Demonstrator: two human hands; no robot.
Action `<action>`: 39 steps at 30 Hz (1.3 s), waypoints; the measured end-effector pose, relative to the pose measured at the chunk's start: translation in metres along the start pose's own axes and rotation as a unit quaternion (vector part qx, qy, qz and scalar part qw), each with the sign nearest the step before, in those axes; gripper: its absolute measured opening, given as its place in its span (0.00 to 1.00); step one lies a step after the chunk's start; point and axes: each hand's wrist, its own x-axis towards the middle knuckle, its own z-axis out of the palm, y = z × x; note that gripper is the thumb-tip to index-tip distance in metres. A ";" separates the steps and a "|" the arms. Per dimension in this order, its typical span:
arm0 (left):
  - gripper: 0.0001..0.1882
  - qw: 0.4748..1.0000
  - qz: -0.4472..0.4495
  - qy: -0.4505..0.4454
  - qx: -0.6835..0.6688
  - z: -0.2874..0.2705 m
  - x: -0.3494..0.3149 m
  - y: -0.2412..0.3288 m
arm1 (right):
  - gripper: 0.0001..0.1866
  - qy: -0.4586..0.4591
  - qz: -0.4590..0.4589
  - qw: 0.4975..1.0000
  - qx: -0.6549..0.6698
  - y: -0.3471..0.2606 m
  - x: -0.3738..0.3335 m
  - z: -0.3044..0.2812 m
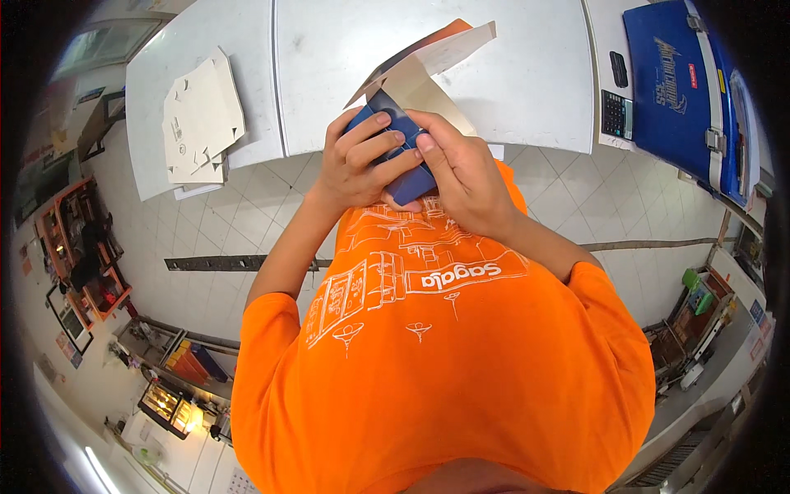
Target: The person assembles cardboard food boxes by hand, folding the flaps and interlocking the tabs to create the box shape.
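Note:
A partly folded cardboard carton [410, 186], blue and orange outside and cream inside, is held up between my hands at the table's near edge. My left hand [352, 160] is wrapped over its blue side, with fingers bent across the panel. My right hand [471, 179] closes on the carton's right edge, its thumb and forefinger close together at a blue fold. Beyond the fingers, a long cream flap [432, 97] and an upper panel [461, 51] stick out away from me. The carton's underside is mostly hidden by my hands.
A stack of flat cream cardboard blanks [197, 123] lies on the left of the white table [346, 49]. Toward the right are a calculator [615, 115], a small black object [619, 69] and a big blue case [671, 90] with metal latches. Tiled floor shows below the table.

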 end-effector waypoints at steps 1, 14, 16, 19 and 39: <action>0.33 1.000 0.009 -0.003 0.005 -0.001 0.000 -0.002 | 0.17 -0.003 -0.003 1.000 0.012 0.001 0.002 -0.001; 0.53 0.685 -0.491 0.287 -0.456 0.008 0.005 0.009 | 0.54 0.156 -0.233 0.959 -0.041 0.042 0.016 -0.045; 0.49 0.687 -0.481 0.260 -0.478 0.001 0.017 0.016 | 0.64 0.215 -0.229 0.948 -0.048 0.043 0.018 -0.045; 0.51 0.698 -0.463 0.233 -0.493 -0.020 0.055 0.030 | 0.68 0.213 -0.277 0.937 -0.032 0.055 0.018 -0.047; 0.40 0.859 -0.323 0.204 -0.342 -0.005 0.019 0.021 | 0.43 0.240 -0.220 0.945 0.014 0.042 0.029 -0.048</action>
